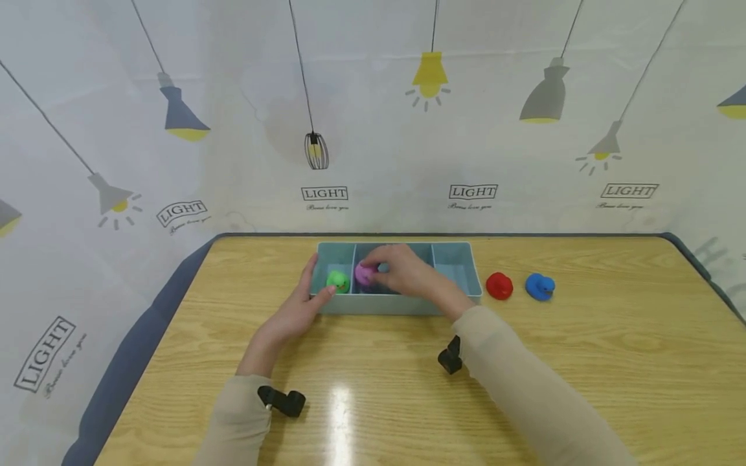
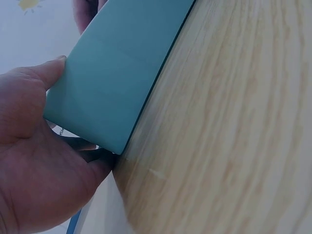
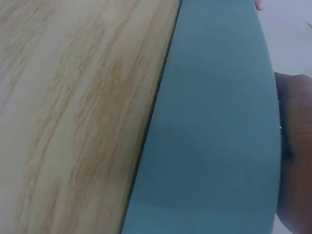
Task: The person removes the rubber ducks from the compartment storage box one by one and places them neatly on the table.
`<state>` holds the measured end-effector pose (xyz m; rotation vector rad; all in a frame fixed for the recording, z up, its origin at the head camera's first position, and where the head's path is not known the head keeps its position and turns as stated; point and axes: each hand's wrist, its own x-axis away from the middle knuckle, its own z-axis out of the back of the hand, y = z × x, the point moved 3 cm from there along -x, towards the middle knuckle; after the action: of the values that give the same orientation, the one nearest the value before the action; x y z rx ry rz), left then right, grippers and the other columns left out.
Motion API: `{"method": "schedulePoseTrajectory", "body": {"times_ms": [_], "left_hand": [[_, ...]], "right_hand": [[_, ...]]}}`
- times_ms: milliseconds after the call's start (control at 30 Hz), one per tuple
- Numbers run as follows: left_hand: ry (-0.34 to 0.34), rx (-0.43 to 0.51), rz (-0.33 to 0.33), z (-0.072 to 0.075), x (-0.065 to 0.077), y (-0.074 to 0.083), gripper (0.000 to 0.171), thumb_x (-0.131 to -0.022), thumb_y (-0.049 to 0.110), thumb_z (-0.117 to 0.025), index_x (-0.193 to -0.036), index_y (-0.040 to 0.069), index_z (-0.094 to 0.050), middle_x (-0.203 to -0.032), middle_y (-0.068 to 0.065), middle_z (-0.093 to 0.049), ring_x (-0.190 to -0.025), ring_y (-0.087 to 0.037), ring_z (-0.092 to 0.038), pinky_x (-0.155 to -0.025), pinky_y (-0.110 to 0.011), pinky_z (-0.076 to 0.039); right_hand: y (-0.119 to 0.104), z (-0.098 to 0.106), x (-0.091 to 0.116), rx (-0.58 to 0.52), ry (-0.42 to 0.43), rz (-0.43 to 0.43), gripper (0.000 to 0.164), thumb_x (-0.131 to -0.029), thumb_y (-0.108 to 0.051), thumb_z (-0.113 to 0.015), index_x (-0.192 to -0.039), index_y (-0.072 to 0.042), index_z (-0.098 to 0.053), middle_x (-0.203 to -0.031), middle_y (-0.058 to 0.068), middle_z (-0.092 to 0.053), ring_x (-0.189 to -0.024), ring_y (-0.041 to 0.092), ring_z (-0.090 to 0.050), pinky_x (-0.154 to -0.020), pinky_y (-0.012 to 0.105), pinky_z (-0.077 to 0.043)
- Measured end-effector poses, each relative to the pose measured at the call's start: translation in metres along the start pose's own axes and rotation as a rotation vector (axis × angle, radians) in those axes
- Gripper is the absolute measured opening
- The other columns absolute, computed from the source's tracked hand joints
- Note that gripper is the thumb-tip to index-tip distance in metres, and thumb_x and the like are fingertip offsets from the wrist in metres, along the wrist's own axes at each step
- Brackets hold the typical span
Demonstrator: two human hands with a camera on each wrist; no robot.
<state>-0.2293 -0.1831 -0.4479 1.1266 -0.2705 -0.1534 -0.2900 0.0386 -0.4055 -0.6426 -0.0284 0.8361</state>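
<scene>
A teal tray (image 1: 402,304) with three compartments sits on the table. My left hand (image 1: 297,307) grips its left end, the thumb over the front rim and the fingers along the end wall. In the left wrist view, that thumb lies at the top edge of the front wall. A green rubber duck (image 1: 338,281) sits in the left compartment. My right hand (image 1: 405,268) pinches a purple rubber duck (image 1: 365,274) inside the middle compartment, close to the left divider. The tray's front wall hides most of the right hand in the right wrist view.
To the right of the tray, a red rubber duck (image 1: 499,285) and a blue rubber duck (image 1: 540,287) stand on the wooden table (image 1: 373,401). Behind the table's far edge hangs a pale cloth (image 1: 373,97) printed with lamps.
</scene>
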Motion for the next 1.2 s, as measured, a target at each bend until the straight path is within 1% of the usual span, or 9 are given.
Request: {"method": "schedulePoseTrajectory", "body": {"times_ms": [167,267,400,500,700,800,867,1033,1200], "left_hand": [[0.0,0.024,0.015,-0.001,0.0,-0.002,0.081,-0.109,0.039,-0.048,-0.165,0.031,0.01,-0.171,-0.013,0.006,-0.155,-0.037,0.005,-0.122,-0.061,-0.003],[-0.001,0.014,0.006,0.0,0.0,-0.001,0.082,-0.109,0.04,-0.048,-0.165,0.03,0.011,-0.171,-0.013,0.007,-0.155,-0.038,0.005,-0.122,-0.061,-0.003],[-0.003,-0.002,0.002,0.0,0.0,-0.001,0.082,-0.11,0.038,-0.047,-0.165,0.027,0.012,-0.171,-0.014,0.008,-0.155,-0.039,0.006,-0.122,-0.062,-0.003],[-0.008,-0.005,0.003,0.0,0.001,0.001,0.081,-0.11,0.039,-0.047,-0.165,0.027,0.012,-0.171,-0.014,0.009,-0.155,-0.038,0.006,-0.122,-0.062,-0.003],[-0.014,-0.01,0.002,0.001,0.003,0.003,0.082,-0.11,0.039,-0.046,-0.164,0.027,0.013,-0.171,-0.014,0.01,-0.154,-0.041,0.006,-0.121,-0.063,-0.003],[-0.008,-0.01,0.001,0.002,0.004,0.003,0.081,-0.11,0.038,-0.046,-0.164,0.026,0.013,-0.17,-0.016,0.01,-0.154,-0.041,0.006,-0.121,-0.063,-0.003],[-0.006,-0.012,0.002,0.002,0.003,0.002,0.081,-0.11,0.038,-0.046,-0.164,0.026,0.013,-0.17,-0.016,0.009,-0.154,-0.041,0.006,-0.121,-0.062,-0.003],[-0.011,-0.02,0.003,0.001,0.001,0.002,0.081,-0.11,0.039,-0.046,-0.165,0.026,0.013,-0.17,-0.017,0.007,-0.154,-0.04,0.006,-0.121,-0.062,-0.003],[-0.008,-0.016,0.018,0.0,0.001,0.002,0.081,-0.11,0.039,-0.046,-0.165,0.027,0.013,-0.17,-0.017,0.008,-0.155,-0.039,0.007,-0.121,-0.062,-0.002]], "right_hand": [[-0.003,0.014,0.009,-0.07,0.129,0.027,0.027,-0.09,-0.003,-0.079,-0.116,0.0,-0.076,-0.116,0.012,-0.074,-0.107,0.026,-0.07,-0.092,0.038,-0.057],[-0.005,0.027,0.016,-0.081,0.17,0.03,0.028,-0.088,-0.001,-0.08,-0.116,0.001,-0.076,-0.117,0.013,-0.074,-0.106,0.026,-0.071,-0.091,0.039,-0.058],[-0.006,0.045,0.027,-0.088,0.176,-0.015,0.03,-0.088,-0.001,-0.08,-0.118,0.001,-0.075,-0.12,0.014,-0.072,-0.11,0.028,-0.069,-0.092,0.041,-0.058],[-0.003,0.056,0.036,-0.089,0.181,-0.048,0.031,-0.089,-0.002,-0.08,-0.119,0.0,-0.075,-0.121,0.013,-0.072,-0.109,0.027,-0.069,-0.092,0.042,-0.057],[0.006,0.072,0.053,-0.048,0.243,-0.012,0.029,-0.087,0.001,-0.081,-0.115,0.002,-0.075,-0.116,0.016,-0.072,-0.103,0.029,-0.07,-0.089,0.042,-0.058],[0.012,0.079,0.062,-0.049,0.262,-0.003,0.03,-0.085,0.003,-0.081,-0.114,0.004,-0.075,-0.115,0.018,-0.072,-0.102,0.031,-0.071,-0.089,0.039,-0.058],[0.017,0.085,0.07,-0.044,0.278,-0.004,0.029,-0.084,0.004,-0.081,-0.113,0.005,-0.075,-0.114,0.018,-0.073,-0.101,0.032,-0.071,-0.088,0.041,-0.059],[0.032,0.101,0.094,-0.009,0.292,-0.048,0.03,-0.085,0.005,-0.08,-0.115,0.003,-0.075,-0.113,0.016,-0.074,-0.099,0.03,-0.072,-0.089,0.047,-0.058],[0.05,0.119,0.127,0.029,0.302,-0.114,0.029,-0.087,0.003,-0.079,-0.115,0.002,-0.075,-0.115,0.015,-0.073,-0.098,0.031,-0.072,-0.091,0.05,-0.057]]}}
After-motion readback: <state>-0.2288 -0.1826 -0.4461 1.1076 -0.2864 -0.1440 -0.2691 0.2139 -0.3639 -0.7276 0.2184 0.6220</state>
